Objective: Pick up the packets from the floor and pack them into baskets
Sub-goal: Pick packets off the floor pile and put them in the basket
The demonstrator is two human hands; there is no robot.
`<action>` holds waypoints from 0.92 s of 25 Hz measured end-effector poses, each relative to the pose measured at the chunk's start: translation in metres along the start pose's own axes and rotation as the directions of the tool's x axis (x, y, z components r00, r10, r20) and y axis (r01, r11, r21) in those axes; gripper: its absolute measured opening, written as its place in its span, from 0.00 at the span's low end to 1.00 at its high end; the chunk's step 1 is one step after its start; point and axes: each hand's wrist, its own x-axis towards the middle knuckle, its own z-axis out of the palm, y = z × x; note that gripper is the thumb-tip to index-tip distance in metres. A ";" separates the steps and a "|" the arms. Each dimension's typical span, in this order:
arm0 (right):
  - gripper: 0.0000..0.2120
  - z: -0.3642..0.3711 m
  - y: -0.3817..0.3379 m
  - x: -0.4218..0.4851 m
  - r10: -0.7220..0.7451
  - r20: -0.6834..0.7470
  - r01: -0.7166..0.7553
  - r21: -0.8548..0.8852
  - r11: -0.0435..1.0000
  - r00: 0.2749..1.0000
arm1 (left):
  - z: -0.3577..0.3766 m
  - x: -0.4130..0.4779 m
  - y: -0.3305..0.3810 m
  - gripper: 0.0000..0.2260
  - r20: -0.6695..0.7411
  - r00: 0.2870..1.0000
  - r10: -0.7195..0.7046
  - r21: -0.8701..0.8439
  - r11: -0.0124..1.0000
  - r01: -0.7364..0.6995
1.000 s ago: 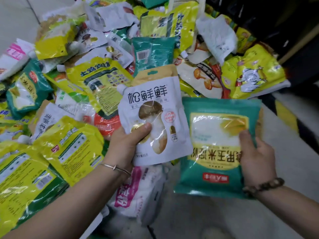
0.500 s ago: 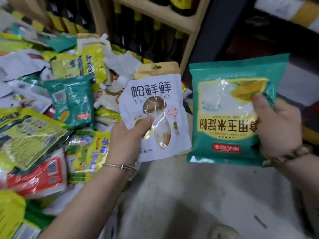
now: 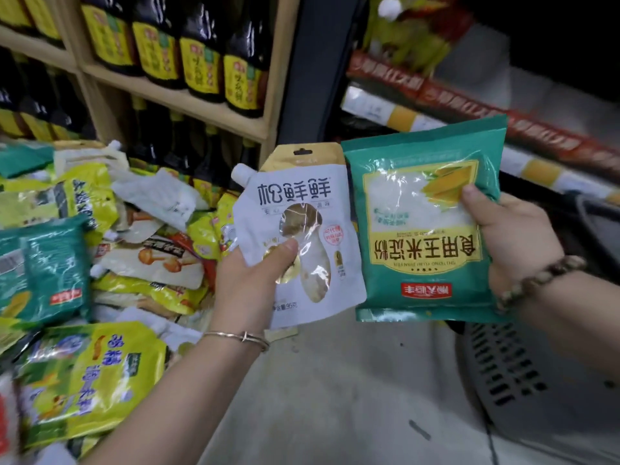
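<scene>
White spouted pouch (image 3: 302, 236) pinched in left hand (image 3: 250, 280); green starch packet (image 3: 422, 226) just right of it, gripped by right hand (image 3: 513, 243).

Count right now: two packets up, one white spouted pouch (image 3: 302, 203) in my left hand (image 3: 255, 280), one green packet (image 3: 416, 229) in my right hand (image 3: 513, 236). One grey basket (image 3: 523, 380). Two bracelets (image 3: 235, 336). Floor pile (image 3: 100, 263)? Way too many packets to count, honestly.
</scene>
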 end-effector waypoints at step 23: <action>0.06 -0.362 -0.080 0.092 -0.271 -0.393 0.271 -0.056 0.961 0.879 | 0.321 -0.088 -0.007 0.08 0.502 0.862 0.070 0.064 0.991 -0.118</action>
